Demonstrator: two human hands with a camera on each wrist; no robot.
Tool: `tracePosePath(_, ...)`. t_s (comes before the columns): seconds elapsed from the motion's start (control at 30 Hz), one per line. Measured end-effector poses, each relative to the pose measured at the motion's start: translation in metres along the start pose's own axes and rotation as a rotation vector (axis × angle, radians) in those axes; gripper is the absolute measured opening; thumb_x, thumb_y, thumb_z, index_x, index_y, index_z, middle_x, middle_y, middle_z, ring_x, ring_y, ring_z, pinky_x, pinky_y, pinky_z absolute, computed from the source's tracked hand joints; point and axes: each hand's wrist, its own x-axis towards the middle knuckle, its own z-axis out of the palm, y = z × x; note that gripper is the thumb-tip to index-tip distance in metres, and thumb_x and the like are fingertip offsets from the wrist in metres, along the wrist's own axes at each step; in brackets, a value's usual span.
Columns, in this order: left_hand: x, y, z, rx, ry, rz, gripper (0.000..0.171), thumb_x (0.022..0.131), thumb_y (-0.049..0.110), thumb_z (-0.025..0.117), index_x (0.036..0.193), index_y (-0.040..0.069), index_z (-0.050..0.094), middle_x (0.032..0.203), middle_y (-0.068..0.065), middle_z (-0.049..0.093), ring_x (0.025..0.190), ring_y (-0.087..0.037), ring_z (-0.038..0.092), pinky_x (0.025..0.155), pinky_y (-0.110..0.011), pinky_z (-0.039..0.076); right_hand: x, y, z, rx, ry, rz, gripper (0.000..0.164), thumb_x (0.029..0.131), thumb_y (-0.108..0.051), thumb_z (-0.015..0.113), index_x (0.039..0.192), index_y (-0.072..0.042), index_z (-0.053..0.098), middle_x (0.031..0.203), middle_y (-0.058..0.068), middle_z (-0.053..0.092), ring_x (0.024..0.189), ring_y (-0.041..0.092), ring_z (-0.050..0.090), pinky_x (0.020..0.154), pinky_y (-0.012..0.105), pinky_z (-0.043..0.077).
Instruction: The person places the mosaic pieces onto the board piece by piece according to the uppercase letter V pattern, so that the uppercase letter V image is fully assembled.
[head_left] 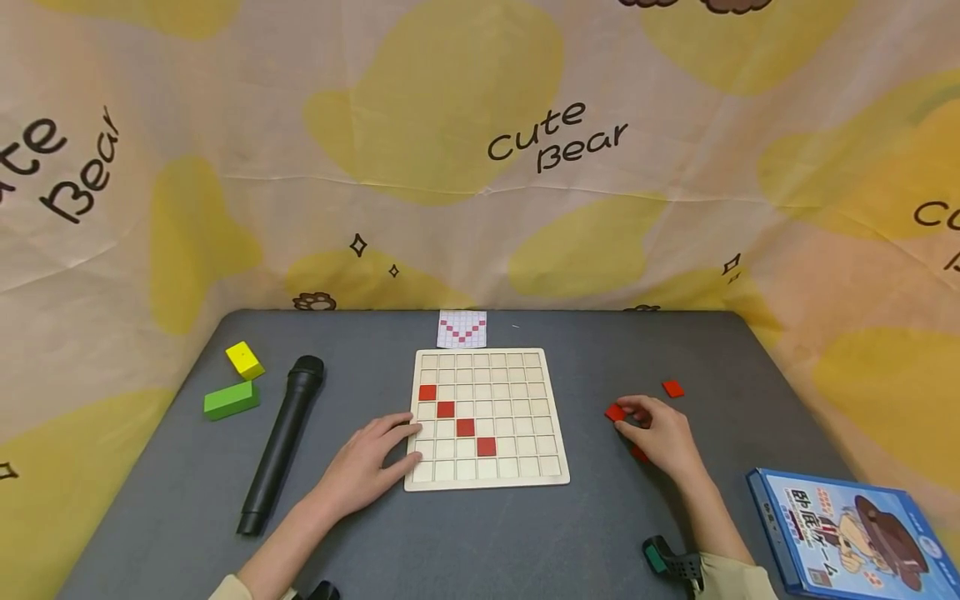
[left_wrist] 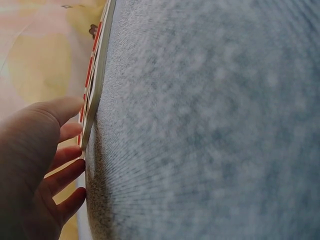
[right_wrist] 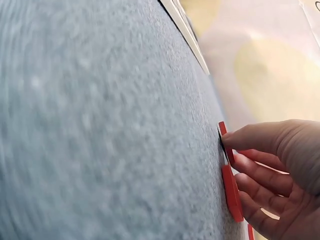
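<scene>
A white grid board [head_left: 517, 483] lies on the table, with several red square tiles [head_left: 465, 427] in a diagonal running down to the right. At its left edge rests my left hand [head_left: 367, 461], fingers spread and touching the frame; the left wrist view shows the thumb on the board's edge [left_wrist: 95, 95]. My right hand [head_left: 660, 433] pinches a red tile [right_wrist: 223, 131] between thumb and fingers, to the right of the board. Under that hand lies another red tile [right_wrist: 231, 195], partly hidden in the head view. A further red tile [head_left: 672, 388] lies just beyond the hand.
A small card [head_left: 462, 329] with a red V-shaped pattern lies behind the board. On the left are a black microphone [head_left: 281, 446], a green block [head_left: 231, 400] and a yellow block [head_left: 244, 360]. A blue box [head_left: 855, 533] lies at the right front.
</scene>
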Motion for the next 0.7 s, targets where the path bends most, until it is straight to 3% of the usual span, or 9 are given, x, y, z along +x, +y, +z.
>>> tracePosePath(0.27,0.0,-0.001,0.001,0.014,0.018,0.017,0.044,0.088,0.032,0.074,0.127,0.013,0.066,0.134,-0.008,0.057,0.123,-0.029,0.053,0.097,-0.053,0.044,0.005,-0.01,0.012,0.03,0.023,-0.037,0.031,0.082,-0.008,0.078,0.112,-0.007,0.071,0.1,0.007,0.069,0.089,0.022,0.063,0.079,0.041,0.052)
tracePosePath(0.7,-0.001,-0.003,0.001,0.007,0.026,0.034,0.044,0.088,0.032,0.073,0.128,0.014,0.065,0.134,-0.007,0.056,0.123,-0.028,0.052,0.096,-0.053,0.044,0.011,-0.045,0.041,0.131,-0.039,-0.096,0.031,0.079,-0.009,0.081,0.109,-0.01,0.073,0.095,0.001,0.068,0.084,0.016,0.06,0.074,0.035,0.052)
